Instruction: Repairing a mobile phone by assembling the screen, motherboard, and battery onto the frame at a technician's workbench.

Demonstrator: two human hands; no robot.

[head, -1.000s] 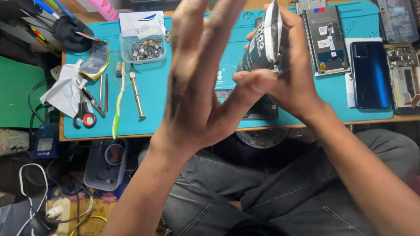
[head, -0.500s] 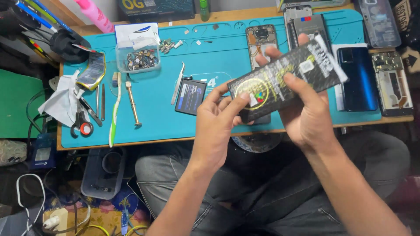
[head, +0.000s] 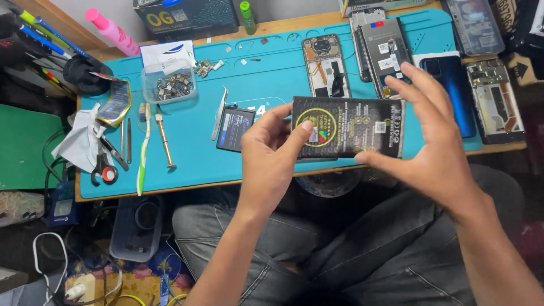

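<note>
A flat black packet (head: 348,127) with a gold round emblem is held level above the front edge of the teal work mat (head: 192,158). My left hand (head: 272,156) grips its left end, thumb on the emblem. At its right end my right hand (head: 436,141) pinches the lower corner with thumb and fingers, the other fingers spread. A small dark phone battery (head: 233,129) lies on the mat just left of my left hand, beside metal tweezers (head: 219,120).
Opened phones (head: 326,65) and phone backs (head: 453,90) lie at the mat's far right. A clear tub of small parts (head: 169,84), a screwdriver (head: 165,141), a toothbrush (head: 143,150), scissors (head: 105,164) and a cloth (head: 79,141) sit at left. My knees are below the table edge.
The packet has gone from upright on edge, to tilted, to flat and level in both hands. My left hand moved from spread open to gripping the packet's left end.
</note>
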